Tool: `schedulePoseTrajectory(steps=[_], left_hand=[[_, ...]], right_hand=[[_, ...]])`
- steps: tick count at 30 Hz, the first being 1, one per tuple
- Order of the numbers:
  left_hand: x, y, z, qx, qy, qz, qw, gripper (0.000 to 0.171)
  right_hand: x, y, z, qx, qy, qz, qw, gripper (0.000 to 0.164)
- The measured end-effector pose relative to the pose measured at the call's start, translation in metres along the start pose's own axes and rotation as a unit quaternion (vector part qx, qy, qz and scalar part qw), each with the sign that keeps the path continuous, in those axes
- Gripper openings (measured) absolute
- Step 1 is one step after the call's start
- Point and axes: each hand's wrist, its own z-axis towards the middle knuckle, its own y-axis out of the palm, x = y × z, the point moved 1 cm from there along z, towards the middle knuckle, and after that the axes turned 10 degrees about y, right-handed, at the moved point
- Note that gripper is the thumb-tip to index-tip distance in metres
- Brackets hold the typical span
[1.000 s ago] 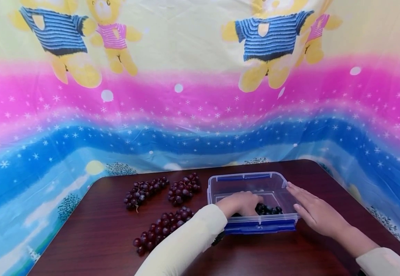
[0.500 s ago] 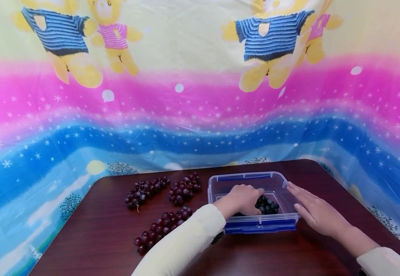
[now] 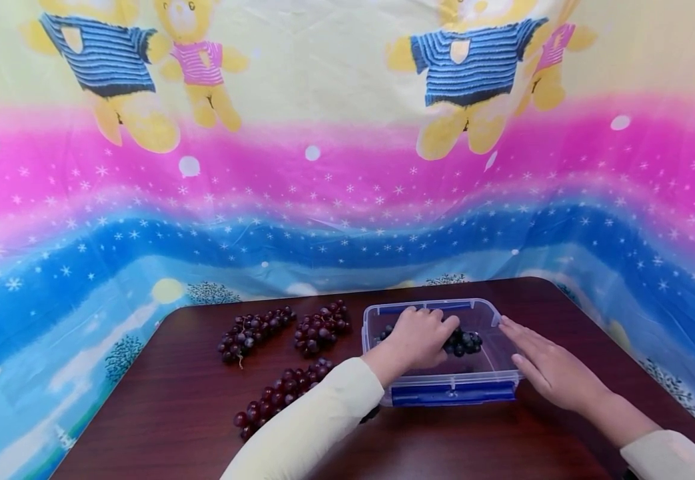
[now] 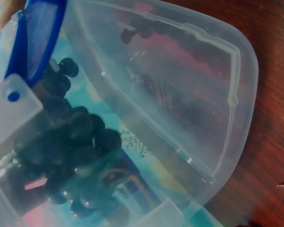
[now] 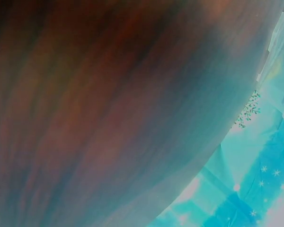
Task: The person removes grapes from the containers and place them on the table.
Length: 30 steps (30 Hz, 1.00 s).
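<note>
A clear plastic box (image 3: 485, 378) with blue latches stands on the table. Inside it, my left hand (image 3: 422, 339) grips a bunch of dark grapes (image 3: 466, 343) from above; the grapes stick out on both sides of the hand, and the palm hides the middle. Through the box wall (image 4: 246, 94), the left wrist view shows the dark cluster (image 4: 85, 137). My right hand (image 3: 554, 367) rests against the right side of the box with its fingers straight. In the right wrist view only a sliver of a dark shape shows at the right edge.
Left of the box lie three bunches of red grapes: one at the back left (image 3: 252, 333), another (image 3: 322, 328) near the box, and a longer one (image 3: 284, 397) in front, partly behind the left sleeve (image 3: 311, 420). A patterned cloth (image 3: 347, 167) hangs behind the brown table (image 3: 161, 400).
My left hand has risen and moved toward the back of the box, and the dark grapes have shifted with it. The right hand keeps its place.
</note>
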Motion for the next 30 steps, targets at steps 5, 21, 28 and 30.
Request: schedulePoseTrajectory(steps=[5, 21, 28, 30], left_hand=[[-0.001, -0.002, -0.004, 0.036, -0.009, 0.034, 0.9987, 0.055], [-0.006, -0.005, -0.013, 0.195, -0.014, 0.118, 0.9736, 0.038], [-0.01, -0.006, -0.015, 0.239, -0.004, 0.109, 0.965, 0.039], [-0.012, -0.006, -0.015, 0.256, 0.001, 0.114, 0.9599, 0.038]], right_hand=[[-0.001, 0.0, 0.001, -0.002, 0.002, 0.001, 1.0, 0.058], [0.001, 0.0, 0.0, -0.005, 0.004, 0.002, 1.0, 0.059], [0.0, 0.0, -0.001, -0.005, 0.005, 0.003, 1.0, 0.058], [0.0, -0.001, -0.001, -0.005, 0.004, 0.004, 1.0, 0.058]])
